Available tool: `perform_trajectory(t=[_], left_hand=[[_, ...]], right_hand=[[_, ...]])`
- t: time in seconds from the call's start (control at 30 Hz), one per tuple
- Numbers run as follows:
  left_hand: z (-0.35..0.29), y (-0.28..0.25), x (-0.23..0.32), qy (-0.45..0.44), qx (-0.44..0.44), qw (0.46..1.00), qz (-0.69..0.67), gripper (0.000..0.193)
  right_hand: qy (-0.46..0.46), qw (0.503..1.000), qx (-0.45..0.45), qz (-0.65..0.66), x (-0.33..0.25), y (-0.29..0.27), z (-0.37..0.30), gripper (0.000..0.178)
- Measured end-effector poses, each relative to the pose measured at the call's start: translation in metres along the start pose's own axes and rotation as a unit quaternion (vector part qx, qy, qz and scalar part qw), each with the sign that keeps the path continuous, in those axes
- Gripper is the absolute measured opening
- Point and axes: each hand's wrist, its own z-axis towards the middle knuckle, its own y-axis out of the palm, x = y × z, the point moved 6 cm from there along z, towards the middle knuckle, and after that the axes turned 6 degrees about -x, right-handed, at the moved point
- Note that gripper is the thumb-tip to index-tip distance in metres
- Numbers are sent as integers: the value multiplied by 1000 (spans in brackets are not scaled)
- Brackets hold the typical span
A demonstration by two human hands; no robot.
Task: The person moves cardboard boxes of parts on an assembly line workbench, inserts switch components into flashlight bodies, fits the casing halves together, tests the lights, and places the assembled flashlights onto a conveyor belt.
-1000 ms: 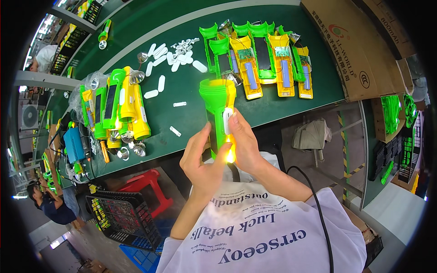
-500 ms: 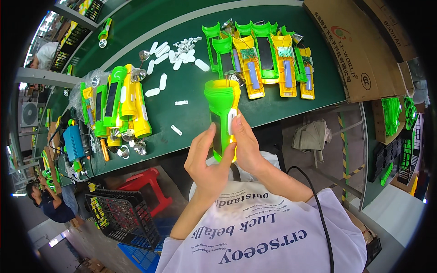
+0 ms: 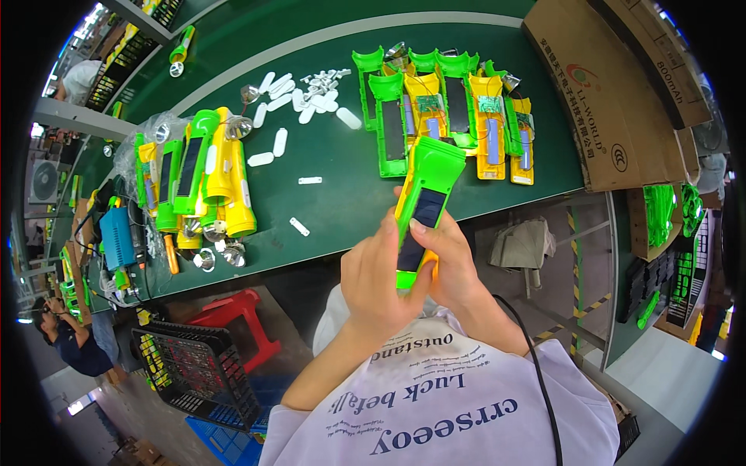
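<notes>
Between both hands, in front of the bench edge, I hold a green and yellow flashlight body (image 3: 435, 167) with a dark panel along its green face. It leans to the right, wide end up. My left hand (image 3: 381, 276) is closed on its left side and lower end. My right hand (image 3: 454, 264) grips it from the right, thumb lying on the dark panel. Beyond it on the bench, opened flashlight halves (image 3: 491, 136) lie in a row, some showing circuit boards and batteries. White oval covers (image 3: 348, 118) and small white strips (image 3: 310, 180) lie farther left.
A pile of flashlight bodies (image 3: 206, 167) with loose reflectors lies on the green bench (image 3: 311, 225) at left, near a blue box-shaped device (image 3: 118, 237). A cardboard box (image 3: 575, 101) stands at right. Below are a red stool (image 3: 233, 314) and a black crate (image 3: 194, 369). A person (image 3: 74, 338) is farther left.
The flashlight body has turned in my hands: its dark panel now faces up and its wide end tilts right. Both hands have shifted slightly right with it.
</notes>
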Motion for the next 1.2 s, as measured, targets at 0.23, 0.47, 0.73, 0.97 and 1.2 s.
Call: perform_trajectory(t=[0.23, 0.47, 0.73, 0.97, 1.2], left_hand=[[-14, -3, 5, 49, -74, 981, -172, 44], [-7, -11, -16, 1, -65, 966, -250, 30], [48, -31, -130, -58, -180, 973, 130, 19], [76, -34, -181, -109, -181, 951, 226, 20], [100, 2, -224, -168, -197, 917, 302, 21]], right_hand=[[26, 999, -39, 20, -8, -16, -11, 58], [39, 999, 2, -32, -10, -33, -20, 60], [43, 997, 18, -59, -10, -38, -21, 63], [28, 996, 25, -79, -9, -36, -21, 64], [40, 998, -3, -39, -10, -32, -20, 62]])
